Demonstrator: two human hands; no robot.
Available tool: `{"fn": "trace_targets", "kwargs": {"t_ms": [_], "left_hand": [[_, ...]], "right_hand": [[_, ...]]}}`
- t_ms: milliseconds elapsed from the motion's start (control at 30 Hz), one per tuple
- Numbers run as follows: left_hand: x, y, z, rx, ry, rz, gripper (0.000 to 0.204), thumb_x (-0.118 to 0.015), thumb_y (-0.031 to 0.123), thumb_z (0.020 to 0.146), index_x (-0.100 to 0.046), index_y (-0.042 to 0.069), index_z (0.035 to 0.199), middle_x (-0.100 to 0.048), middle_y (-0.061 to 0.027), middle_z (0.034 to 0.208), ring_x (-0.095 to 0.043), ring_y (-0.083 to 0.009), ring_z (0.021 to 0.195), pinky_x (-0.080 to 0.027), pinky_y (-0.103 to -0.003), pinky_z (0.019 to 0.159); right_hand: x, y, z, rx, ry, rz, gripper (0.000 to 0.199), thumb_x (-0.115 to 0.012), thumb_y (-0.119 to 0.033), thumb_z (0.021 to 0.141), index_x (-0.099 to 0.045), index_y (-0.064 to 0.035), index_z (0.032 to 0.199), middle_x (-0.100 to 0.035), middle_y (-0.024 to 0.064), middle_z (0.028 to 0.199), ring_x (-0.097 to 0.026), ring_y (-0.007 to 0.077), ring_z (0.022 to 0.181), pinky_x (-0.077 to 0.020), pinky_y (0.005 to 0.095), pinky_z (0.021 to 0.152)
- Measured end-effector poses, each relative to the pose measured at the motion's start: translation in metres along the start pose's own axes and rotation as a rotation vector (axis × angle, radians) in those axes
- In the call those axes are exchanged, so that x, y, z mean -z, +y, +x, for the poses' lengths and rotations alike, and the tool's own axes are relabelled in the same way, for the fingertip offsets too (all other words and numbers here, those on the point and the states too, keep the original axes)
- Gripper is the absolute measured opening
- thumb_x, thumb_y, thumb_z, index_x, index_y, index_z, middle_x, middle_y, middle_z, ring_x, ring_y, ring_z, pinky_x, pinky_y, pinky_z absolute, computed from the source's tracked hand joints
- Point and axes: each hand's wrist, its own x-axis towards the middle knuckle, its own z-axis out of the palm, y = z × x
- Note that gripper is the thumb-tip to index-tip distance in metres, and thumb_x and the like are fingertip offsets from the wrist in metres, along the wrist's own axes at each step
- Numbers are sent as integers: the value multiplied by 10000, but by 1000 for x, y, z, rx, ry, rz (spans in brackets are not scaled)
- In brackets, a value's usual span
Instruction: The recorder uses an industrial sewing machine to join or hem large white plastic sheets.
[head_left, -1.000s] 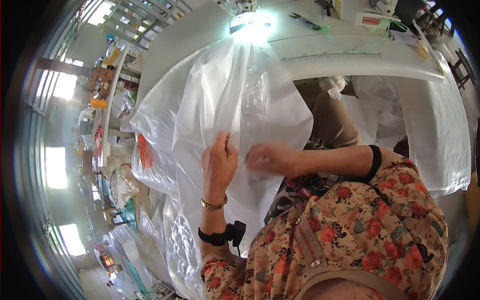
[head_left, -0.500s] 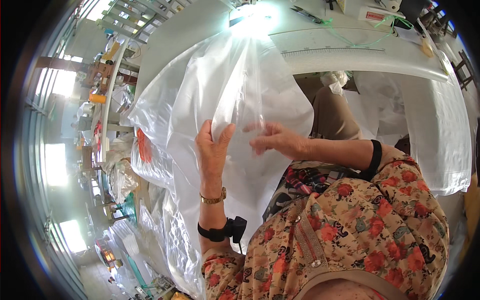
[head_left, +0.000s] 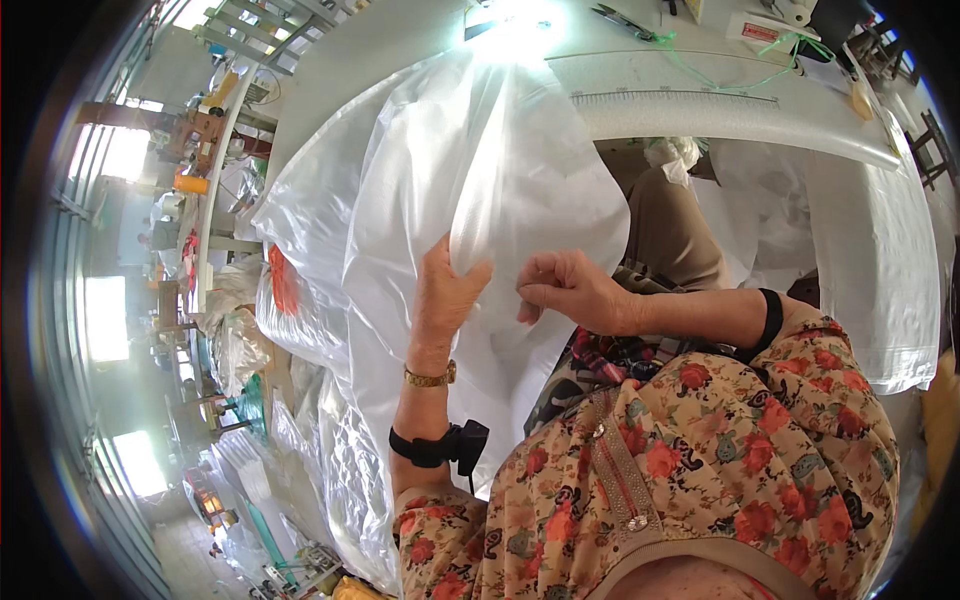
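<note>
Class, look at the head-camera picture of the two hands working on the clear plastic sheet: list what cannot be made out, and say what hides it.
- Left hand fingertips: head view, folded into the plastic sheet.
- Right hand fingertips: curled under, grip unclear.
- Far end of the sheet: washed out by lamp glare.
- Small tools on the white table: too small, bent by the fisheye rim.
- Lap: covered by the sheet and floral sleeve.

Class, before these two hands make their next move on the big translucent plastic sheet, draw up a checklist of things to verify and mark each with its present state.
1. Left hand grips a gathered fold of the translucent white plastic sheet: ok.
2. Right hand pinches the sheet beside it: cannot tell, fingertips curled.
3. Sheet lifted off the lap: ok.
4. Glare at the sheet's top hides its upper edge: not ok.
5. Scissors on the white worktable lie apart from the sheet: ok.
</note>
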Motion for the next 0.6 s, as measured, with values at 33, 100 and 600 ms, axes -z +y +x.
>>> {"fn": "trace_targets", "kwargs": {"t_ms": [33,100,600], "left_hand": [[-3,1,-1,2,-1,-2,226,-640,89,816,-605,-40,998,-643,-71,777,-579,-128,628,-464,-287,560],[-8,4,-4,-260,203,625,166,-629,118,862,-555,-22,913,-563,-137,665,-526,-248,529,-426,-337,508],[-11,-3,-4,-171,-17,51,140,-545,80,955,-596,-21,872,-472,64,665,-358,-31,616,-310,-226,524]], "right_hand": [[-4,-5,-2,67,17,-148,72,-543,-62,931,-539,5,955,-678,103,776,-672,163,728,-529,293,687],[-11,-18,-5,133,40,-296,73,-554,-65,928,-545,5,948,-680,99,771,-676,165,721,-527,293,665],[-20,-35,2,637,21,-1344,234,-611,-241,865,-509,-37,813,-456,73,471,-520,262,416,-369,374,392]]}}
